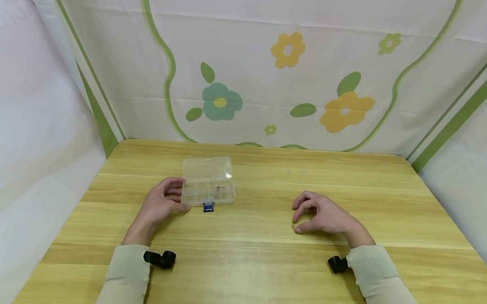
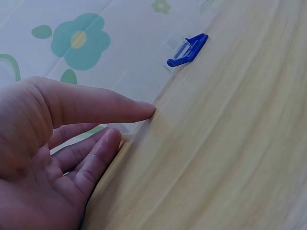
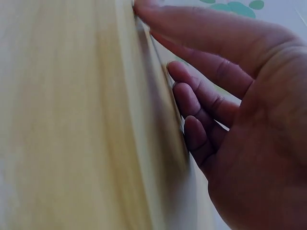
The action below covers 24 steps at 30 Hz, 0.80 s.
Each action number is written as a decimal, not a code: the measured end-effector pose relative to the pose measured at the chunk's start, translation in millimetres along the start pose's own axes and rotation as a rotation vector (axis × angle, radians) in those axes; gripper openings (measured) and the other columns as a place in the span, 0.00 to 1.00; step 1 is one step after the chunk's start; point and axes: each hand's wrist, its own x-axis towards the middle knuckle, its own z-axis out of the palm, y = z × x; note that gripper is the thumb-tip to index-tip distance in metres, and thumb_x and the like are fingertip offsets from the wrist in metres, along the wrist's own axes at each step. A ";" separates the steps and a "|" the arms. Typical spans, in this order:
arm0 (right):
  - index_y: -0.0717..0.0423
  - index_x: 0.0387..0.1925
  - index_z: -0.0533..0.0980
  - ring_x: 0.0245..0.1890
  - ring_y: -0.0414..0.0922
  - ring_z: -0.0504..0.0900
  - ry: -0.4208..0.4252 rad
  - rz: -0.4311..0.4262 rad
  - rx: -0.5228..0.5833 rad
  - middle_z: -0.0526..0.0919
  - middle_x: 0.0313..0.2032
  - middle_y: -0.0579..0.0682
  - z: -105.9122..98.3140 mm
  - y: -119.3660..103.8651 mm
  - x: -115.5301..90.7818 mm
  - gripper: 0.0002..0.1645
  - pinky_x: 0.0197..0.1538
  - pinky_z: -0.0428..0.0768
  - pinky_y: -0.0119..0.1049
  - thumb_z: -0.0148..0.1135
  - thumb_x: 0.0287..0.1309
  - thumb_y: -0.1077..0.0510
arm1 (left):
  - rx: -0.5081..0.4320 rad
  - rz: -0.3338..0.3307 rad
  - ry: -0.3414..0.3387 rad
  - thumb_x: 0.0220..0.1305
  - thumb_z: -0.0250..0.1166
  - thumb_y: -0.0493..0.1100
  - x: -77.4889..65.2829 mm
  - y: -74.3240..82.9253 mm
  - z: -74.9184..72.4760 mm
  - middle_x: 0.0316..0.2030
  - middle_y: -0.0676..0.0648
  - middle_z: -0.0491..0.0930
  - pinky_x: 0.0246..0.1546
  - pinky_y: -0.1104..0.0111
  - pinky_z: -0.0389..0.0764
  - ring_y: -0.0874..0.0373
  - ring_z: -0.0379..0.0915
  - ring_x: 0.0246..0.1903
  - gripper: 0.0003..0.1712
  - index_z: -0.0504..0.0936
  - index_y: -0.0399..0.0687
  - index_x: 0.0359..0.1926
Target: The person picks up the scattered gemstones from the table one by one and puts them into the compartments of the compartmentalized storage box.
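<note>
Wood-grain tabletop [image 1: 236, 280]; clear compartment box [image 1: 200, 189], left hand [image 1: 157, 205] touching its end, fingers extended; right hand [image 1: 324, 214] pinching small disc [image 1: 293, 226], which could drop should that fingertip hold slip.

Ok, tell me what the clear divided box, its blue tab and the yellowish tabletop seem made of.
Clear divided box: probably glossy plastic; transparent, with a glint. Blue tab: likely smooth plastic; opaque, moulded look. Yellowish tabletop: wood or printed laminate, satin; streaked grain.
</note>
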 end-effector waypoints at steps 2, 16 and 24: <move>0.35 0.34 0.90 0.58 0.47 0.76 0.002 -0.006 0.002 0.81 0.53 0.44 0.6 -0.9 0.2 0.11 0.65 0.73 0.37 0.87 0.50 0.47 | -0.004 0.001 0.000 0.57 0.79 0.30 0.2 0.1 0.2 0.70 0.37 0.73 0.64 0.58 0.80 0.44 0.75 0.63 0.48 0.70 0.46 0.77; 0.38 0.35 0.91 0.51 0.43 0.79 0.022 -0.025 -0.012 0.86 0.44 0.42 2.4 -4.5 4.1 0.07 0.60 0.76 0.38 0.84 0.56 0.49 | 0.019 0.013 -0.007 0.59 0.78 0.32 0.9 -1.7 -0.3 0.72 0.38 0.73 0.69 0.50 0.77 0.43 0.74 0.65 0.46 0.71 0.48 0.77; 0.41 0.38 0.90 0.48 0.46 0.84 0.060 0.024 0.086 0.89 0.43 0.45 1.7 -0.1 7.6 0.08 0.54 0.80 0.33 0.83 0.58 0.49 | 0.021 0.015 -0.004 0.59 0.78 0.31 0.5 -1.0 -0.7 0.71 0.38 0.73 0.68 0.51 0.78 0.43 0.74 0.64 0.46 0.71 0.48 0.77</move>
